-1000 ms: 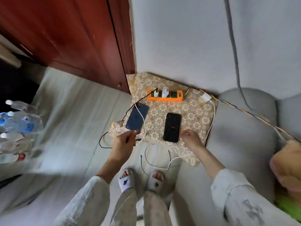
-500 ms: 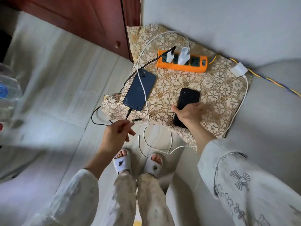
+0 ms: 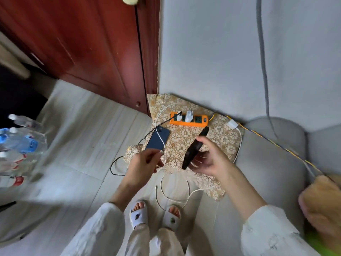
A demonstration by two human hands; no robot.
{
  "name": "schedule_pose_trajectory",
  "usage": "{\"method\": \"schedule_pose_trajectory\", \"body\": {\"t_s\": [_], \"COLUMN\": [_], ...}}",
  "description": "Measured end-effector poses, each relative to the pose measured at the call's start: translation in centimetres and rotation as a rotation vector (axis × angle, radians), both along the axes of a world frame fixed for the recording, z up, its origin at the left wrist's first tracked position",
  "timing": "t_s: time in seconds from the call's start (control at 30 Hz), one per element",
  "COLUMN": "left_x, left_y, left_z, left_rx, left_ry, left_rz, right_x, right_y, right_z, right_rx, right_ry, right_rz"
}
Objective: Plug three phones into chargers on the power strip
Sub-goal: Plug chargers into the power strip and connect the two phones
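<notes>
An orange power strip (image 3: 195, 123) lies at the back of a patterned cloth (image 3: 219, 133), with two white chargers (image 3: 189, 116) plugged into it. A dark blue phone (image 3: 158, 139) rests face down on the cloth's left side, a black cable at its lower end. My right hand (image 3: 210, 159) grips a black phone (image 3: 193, 150), lifted and tilted on edge above the cloth. My left hand (image 3: 143, 166) pinches the end of a white cable (image 3: 164, 145) that runs back over the blue phone toward the strip. A third white charger (image 3: 232, 124) lies loose at the cloth's right.
A red wooden door (image 3: 88, 52) and grey wall stand behind the cloth. Water bottles (image 3: 20, 143) crowd the floor at left. A grey sofa arm (image 3: 273, 154) sits right. Loose white cable (image 3: 175, 191) loops on the floor by my slippered feet (image 3: 138, 215).
My right hand has picked the black phone up off the cloth and tilted it. My left hand has risen with the white cable end. The camera has pulled back.
</notes>
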State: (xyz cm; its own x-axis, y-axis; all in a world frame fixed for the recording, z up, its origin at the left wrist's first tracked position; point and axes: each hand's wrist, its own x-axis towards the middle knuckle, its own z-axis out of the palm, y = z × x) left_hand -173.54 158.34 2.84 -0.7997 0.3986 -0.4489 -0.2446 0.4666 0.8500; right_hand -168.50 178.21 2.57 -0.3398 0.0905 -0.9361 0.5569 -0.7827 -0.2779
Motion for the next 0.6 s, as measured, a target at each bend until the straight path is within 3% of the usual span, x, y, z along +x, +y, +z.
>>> {"method": "schedule_pose_trajectory", "body": {"t_s": [0.3, 0.6], "left_x": [-1.4, -1.0], "left_y": [1.0, 1.5], "left_z": [19.3, 29.4], "left_rx": [0.164, 0.263], "left_ry": [0.51, 0.822], "left_rz": [-0.08, -0.166], "right_x": [-1.5, -0.7], "right_y": [-0.5, -1.7], "right_z": [20.8, 30.1], "right_rx": [-0.231, -0.197], "right_ry": [0.418, 0.659], "right_rz": [-0.167, -0.205]}}
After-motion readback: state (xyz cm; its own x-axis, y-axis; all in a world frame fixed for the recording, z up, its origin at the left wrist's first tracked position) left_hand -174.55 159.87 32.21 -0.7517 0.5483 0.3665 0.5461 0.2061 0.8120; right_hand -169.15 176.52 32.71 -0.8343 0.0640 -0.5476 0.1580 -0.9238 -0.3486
